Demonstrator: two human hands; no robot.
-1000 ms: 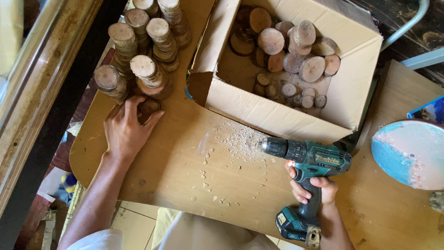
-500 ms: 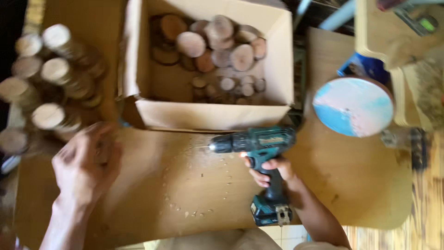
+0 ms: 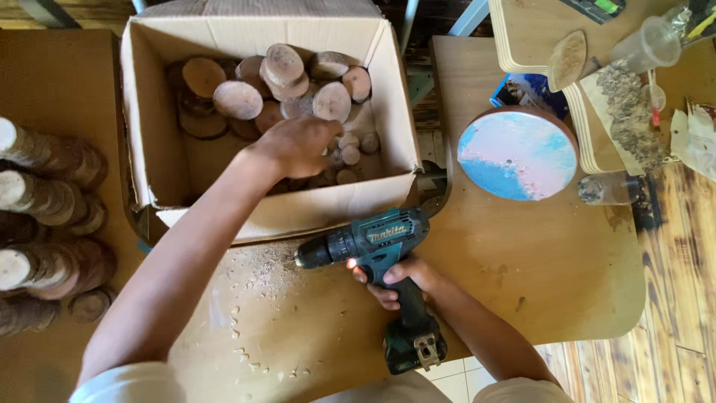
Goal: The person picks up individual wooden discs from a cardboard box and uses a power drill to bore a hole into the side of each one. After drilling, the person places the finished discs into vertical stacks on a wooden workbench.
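Inside box (image 3: 142, 112): left hand (image 3: 298, 145) on wood slices (image 3: 313, 97) (drill (image 3: 373, 246) right).

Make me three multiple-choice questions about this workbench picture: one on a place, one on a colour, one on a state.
1. Where is the left hand?
A. inside the open cardboard box of round wood slices
B. on the painted disc
C. on the floor

2. What colour is the body of the cordless drill?
A. red
B. teal
C. yellow

3. How is the drill held?
A. lying unheld
B. gripped by the right hand, chuck pointing left
C. hanging from a hook

A: the fingers reach among the slices.
B: teal housing, black grip.
B: the hand wraps the handle.
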